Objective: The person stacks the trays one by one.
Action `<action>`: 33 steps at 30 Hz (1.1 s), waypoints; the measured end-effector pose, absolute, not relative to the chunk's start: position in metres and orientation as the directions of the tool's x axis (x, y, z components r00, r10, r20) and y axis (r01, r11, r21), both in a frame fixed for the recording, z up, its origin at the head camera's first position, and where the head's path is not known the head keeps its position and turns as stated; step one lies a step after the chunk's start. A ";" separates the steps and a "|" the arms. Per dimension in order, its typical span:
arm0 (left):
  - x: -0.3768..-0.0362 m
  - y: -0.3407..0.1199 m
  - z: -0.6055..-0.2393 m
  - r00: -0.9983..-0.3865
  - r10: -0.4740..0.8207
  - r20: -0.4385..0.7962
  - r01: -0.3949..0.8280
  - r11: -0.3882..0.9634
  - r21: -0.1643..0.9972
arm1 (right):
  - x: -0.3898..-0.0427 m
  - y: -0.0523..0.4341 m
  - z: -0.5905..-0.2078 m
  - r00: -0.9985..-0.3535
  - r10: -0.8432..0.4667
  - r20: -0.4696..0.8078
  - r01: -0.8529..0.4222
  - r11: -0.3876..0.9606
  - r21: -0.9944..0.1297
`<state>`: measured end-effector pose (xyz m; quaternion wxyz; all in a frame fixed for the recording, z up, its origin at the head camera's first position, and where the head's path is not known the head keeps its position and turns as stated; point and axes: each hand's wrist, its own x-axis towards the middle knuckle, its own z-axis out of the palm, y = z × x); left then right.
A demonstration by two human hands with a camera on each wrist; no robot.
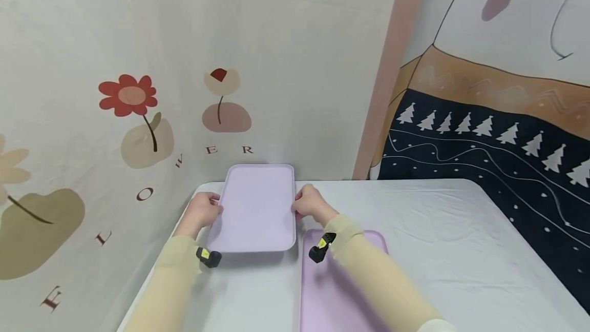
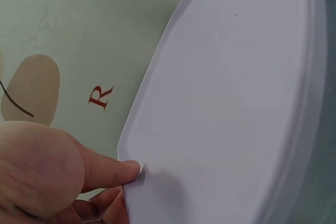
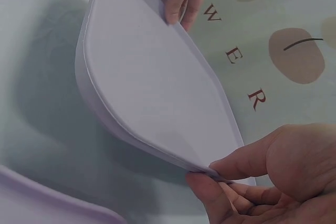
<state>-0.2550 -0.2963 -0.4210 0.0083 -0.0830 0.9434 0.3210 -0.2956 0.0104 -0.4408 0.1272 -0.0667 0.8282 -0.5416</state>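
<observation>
Here I hold a lilac tray [image 1: 258, 209] by its two long edges, lifted clear of the white table [image 1: 438, 240] at its far left corner. My left hand [image 1: 203, 210] pinches the left rim, thumb [image 2: 113, 171] on top and the other fingers curled under. My right hand [image 1: 311, 204] pinches the right rim the same way, thumb over, fingers [image 3: 220, 203] beneath. The tray casts a shadow on the cloth below. A second lilac tray [image 1: 322, 291] lies flat on the table, nearer me and to the right, under my right forearm. Behind the table hangs a cloth printed with flowers [image 1: 131, 96].
</observation>
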 end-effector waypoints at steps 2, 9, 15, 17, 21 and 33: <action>-0.255 -0.293 -0.419 -0.988 -0.142 -0.068 -0.154 0.783 0.602 | -0.295 0.016 -0.438 -0.958 -0.255 -0.130 0.015 0.407 -0.913; -0.252 -0.278 -0.412 -0.991 -0.116 -0.068 -0.133 0.768 0.626 | -0.291 0.036 -0.431 -0.955 -0.270 -0.120 0.002 0.400 -0.916; -0.250 -0.264 -0.406 -0.995 -0.092 -0.046 -0.100 0.771 0.629 | -0.289 0.053 -0.428 -0.955 -0.273 -0.114 -0.003 0.393 -0.920; -0.249 -0.260 -0.404 -0.996 -0.082 -0.042 -0.090 0.769 0.633 | -0.288 0.058 -0.426 -0.954 -0.278 -0.112 -0.007 0.393 -0.919; -0.249 -0.253 -0.400 -0.998 -0.063 -0.016 -0.059 0.766 0.640 | -0.285 0.069 -0.422 -0.954 -0.276 -0.114 -0.002 0.387 -0.922; -0.236 -0.222 -0.389 -1.000 -0.006 0.031 0.017 0.727 0.687 | -0.270 0.107 -0.407 -0.959 -0.255 -0.124 0.020 0.378 -0.926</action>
